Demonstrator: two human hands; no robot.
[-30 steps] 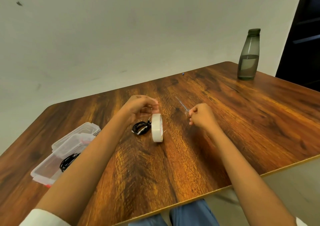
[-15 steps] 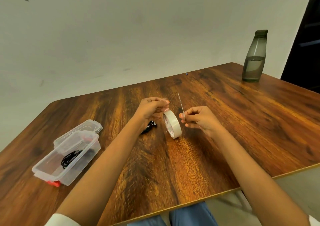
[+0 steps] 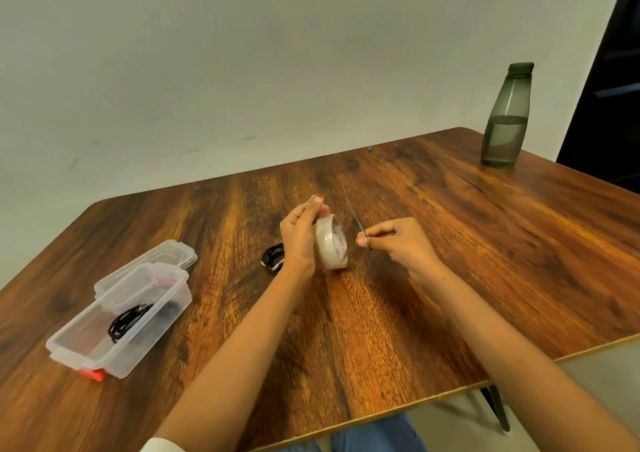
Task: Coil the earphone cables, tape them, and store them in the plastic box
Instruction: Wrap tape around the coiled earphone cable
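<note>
The person is holding a roll of clear tape (image 3: 329, 244) on its edge over the middle of the tabletop (image 3: 457, 278). The left hand (image 3: 299, 235) is gripping the roll from its left side, and its fingers (image 3: 318, 203) are pinching together just above the roll's upper rim. Whether the roll's lower rim is touching the wood cannot be told. The right hand (image 3: 403, 242), just to the right of the roll, is clenching into a pinch, and its fingers (image 3: 363, 240) are nipping the near end of a thin pale strip (image 3: 353, 214). The strip is probably a length of tape seen edge-on, though it is too fine to be sure.

The strip's long axis is running from the right fingers up and away toward the far side, slanting slightly left and passing close by the roll. The coiled earphone cable (image 3: 272, 259) awaiting it is lying flat on the tabletop just left of the left wrist, which is partly hiding it. The coil is therefore sitting on the far side of the left hand from the strip. The left hand is the nearer one to it, and the right hand would be reaching across the roll to get there.

A clear plastic box (image 3: 152, 313) is standing open near the left edge, well apart from the hands, and a second black coil (image 3: 126, 322) is lying inside it. A grey water bottle (image 3: 505, 122) is standing at the far right corner.

By this reading, taping is the step in hand, and one coil is already stored.
</note>
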